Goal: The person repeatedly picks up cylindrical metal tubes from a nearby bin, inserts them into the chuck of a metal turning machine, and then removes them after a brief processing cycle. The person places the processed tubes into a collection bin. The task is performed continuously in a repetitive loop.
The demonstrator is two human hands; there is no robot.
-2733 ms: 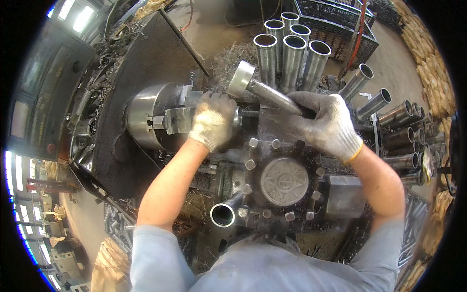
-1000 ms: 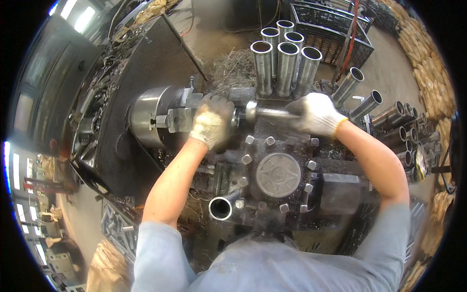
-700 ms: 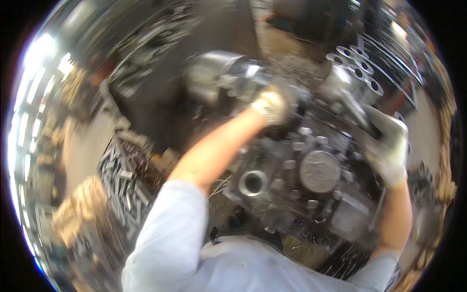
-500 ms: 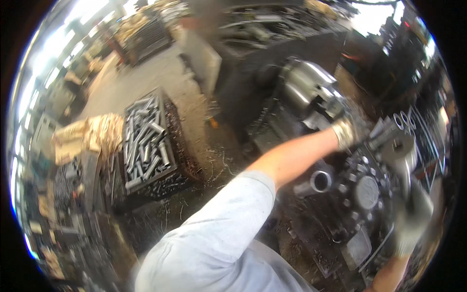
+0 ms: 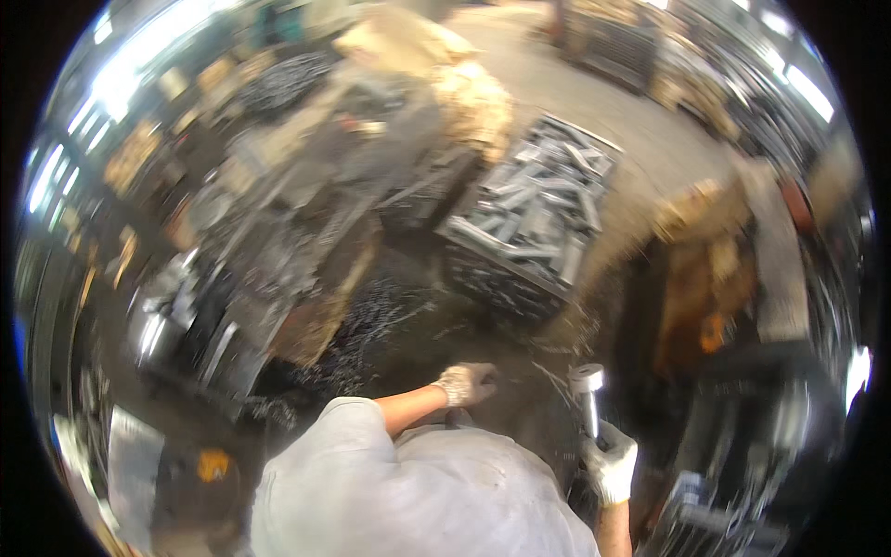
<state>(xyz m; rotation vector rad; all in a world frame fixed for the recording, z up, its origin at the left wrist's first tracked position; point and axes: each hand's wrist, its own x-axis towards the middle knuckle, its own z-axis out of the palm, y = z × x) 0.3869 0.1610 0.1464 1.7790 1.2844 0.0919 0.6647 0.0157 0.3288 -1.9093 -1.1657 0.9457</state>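
My right hand (image 5: 613, 461), in a white knit glove, grips the shaft of a metal part. This steel shaft (image 5: 591, 413) stands up out of the fist and ends in a wider round head. My left hand (image 5: 467, 383), gloved with a dark-soiled finger side, is in front of my body with its fingers curled in. Nothing shows in it, though the picture is smeared. Beyond both hands stands a metal bin (image 5: 506, 269) heaped with loose grey metal pieces (image 5: 538, 200).
A cluttered dark workbench (image 5: 306, 241) lies to the left. Crumpled tan sacking (image 5: 473, 102) sits behind the bin. On the right are an upright board (image 5: 778, 251) and dark machinery (image 5: 752, 418). Metal shavings (image 5: 371, 311) litter the floor.
My view has swung left, away from the machine with the chuck and towards the bin. My left hand has come back from the chuck; my right hand has moved off the machine with the shaft.
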